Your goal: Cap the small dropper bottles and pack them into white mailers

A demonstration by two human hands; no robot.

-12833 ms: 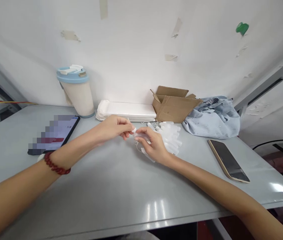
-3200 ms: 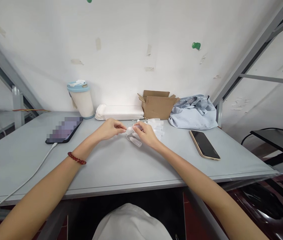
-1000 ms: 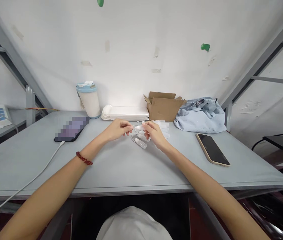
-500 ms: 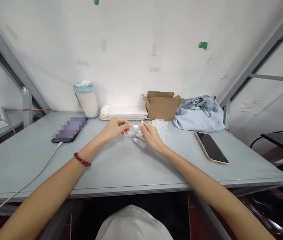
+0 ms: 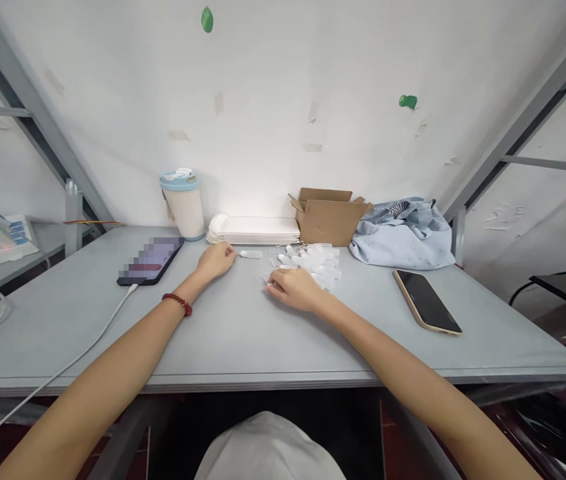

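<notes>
My left hand rests low over the table with its fingers closed at the capped end of a small clear vial, which lies flat pointing right. My right hand is closed just in front of a pile of similar vials, its fingers curled downward. A thin wire-like loop and a bit of white show at its fingertips, and the rest of what it grips is hidden under the fingers. Each piled vial looks translucent with a white cap and a thin loop.
Behind the hands stand a stack of white trays and an open cardboard box. A blue-lidded cup and a charging phone are on the left. Another phone and a bundled blue cloth lie on the right.
My hands have moved apart. The left went leftward with a vial, now lying beside its fingers; the right came down in front of the pile, where a single vial lay.
</notes>
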